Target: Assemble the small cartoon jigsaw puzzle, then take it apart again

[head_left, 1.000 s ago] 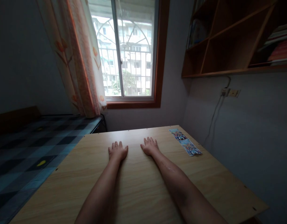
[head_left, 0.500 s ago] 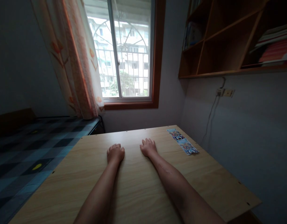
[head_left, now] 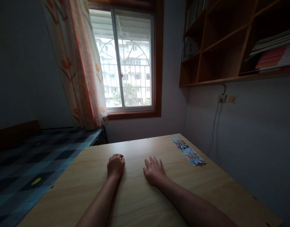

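Wooden and pale, the table [head_left: 135, 201] lies under the left hand [head_left: 116, 165], which is curled like a fist; I cannot tell whether it holds something. The right hand [head_left: 154, 171], apart from the left one, is palm down with its fingers spread. At the far right of the table lie a colourful paper [head_left: 179, 143] and, just beside it on the near side, a second paper [head_left: 192, 156].

From here the curled left hand [head_left: 116, 165] hides its palm, and the printed sheets [head_left: 193, 156] look too small to read.
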Demonstrator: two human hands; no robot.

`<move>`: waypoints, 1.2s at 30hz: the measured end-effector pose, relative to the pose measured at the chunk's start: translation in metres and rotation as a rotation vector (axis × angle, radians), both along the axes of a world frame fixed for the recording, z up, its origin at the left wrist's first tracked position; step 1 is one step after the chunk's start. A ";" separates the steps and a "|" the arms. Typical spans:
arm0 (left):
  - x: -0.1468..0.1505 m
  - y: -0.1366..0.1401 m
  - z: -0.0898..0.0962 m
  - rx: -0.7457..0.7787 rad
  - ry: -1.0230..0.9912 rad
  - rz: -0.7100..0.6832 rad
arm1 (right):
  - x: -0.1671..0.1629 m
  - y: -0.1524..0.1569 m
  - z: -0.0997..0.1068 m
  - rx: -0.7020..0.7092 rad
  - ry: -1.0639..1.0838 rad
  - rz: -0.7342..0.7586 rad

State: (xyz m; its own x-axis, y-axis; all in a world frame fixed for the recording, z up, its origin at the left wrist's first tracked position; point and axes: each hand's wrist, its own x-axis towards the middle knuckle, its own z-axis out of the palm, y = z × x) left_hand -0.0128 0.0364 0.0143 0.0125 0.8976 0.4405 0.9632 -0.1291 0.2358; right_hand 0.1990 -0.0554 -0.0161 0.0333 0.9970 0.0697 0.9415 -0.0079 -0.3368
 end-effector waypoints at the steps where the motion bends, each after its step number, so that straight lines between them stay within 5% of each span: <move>1: 0.000 -0.001 0.000 0.011 0.001 -0.003 | 0.000 -0.004 0.001 -0.003 0.003 0.007; 15: -0.001 -0.012 0.006 0.120 -0.029 -0.041 | 0.000 -0.008 0.005 -0.020 0.026 0.029; 30: 0.001 -0.012 0.008 -0.118 0.022 -0.068 | 0.000 -0.008 0.005 0.010 0.019 0.029; 36: 0.002 -0.011 0.008 -0.062 0.021 -0.026 | 0.001 -0.007 0.006 0.002 0.019 0.031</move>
State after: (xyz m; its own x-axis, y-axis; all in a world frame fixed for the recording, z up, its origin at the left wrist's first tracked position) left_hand -0.0112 0.0252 0.0226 0.0442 0.9225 0.3834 0.9645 -0.1395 0.2244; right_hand 0.1996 -0.0625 -0.0105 0.0041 0.9975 0.0710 0.9347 0.0215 -0.3548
